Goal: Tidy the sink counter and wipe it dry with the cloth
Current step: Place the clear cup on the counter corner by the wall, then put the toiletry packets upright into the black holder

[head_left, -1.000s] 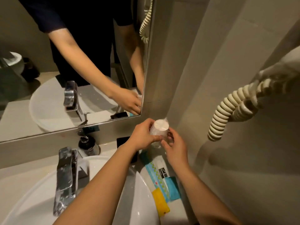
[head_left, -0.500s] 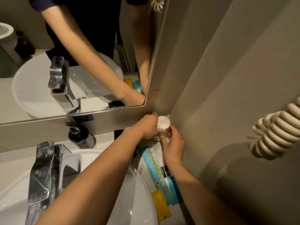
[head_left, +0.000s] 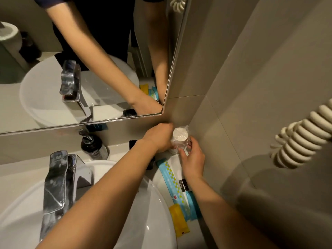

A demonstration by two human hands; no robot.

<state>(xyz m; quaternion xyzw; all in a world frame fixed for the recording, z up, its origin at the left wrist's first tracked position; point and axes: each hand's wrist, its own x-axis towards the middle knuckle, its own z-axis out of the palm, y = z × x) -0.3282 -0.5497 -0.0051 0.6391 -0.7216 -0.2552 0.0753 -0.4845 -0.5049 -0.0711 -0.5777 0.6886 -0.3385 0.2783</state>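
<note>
A plastic-wrapped white cup [head_left: 179, 139] stands upside down in the back right corner of the counter [head_left: 122, 147]. My left hand [head_left: 159, 137] grips its left side and my right hand [head_left: 192, 159] holds its right side near the base. Blue, white and yellow toiletry packets [head_left: 177, 191] lie along the counter's right edge, between the basin and the wall. No cloth is in view.
A white basin [head_left: 156, 221] with a chrome tap [head_left: 57, 187] fills the lower left. A dark pump bottle [head_left: 93, 146] stands behind the tap, and a black object [head_left: 133, 143] sits by my left wrist. A coiled cord [head_left: 301, 135] hangs on the right wall. The mirror [head_left: 53, 87] spans the back.
Both hands have lowered the wrapped cup toward the back corner of the counter. The view has tilted downward, showing more of the basin and packets.
</note>
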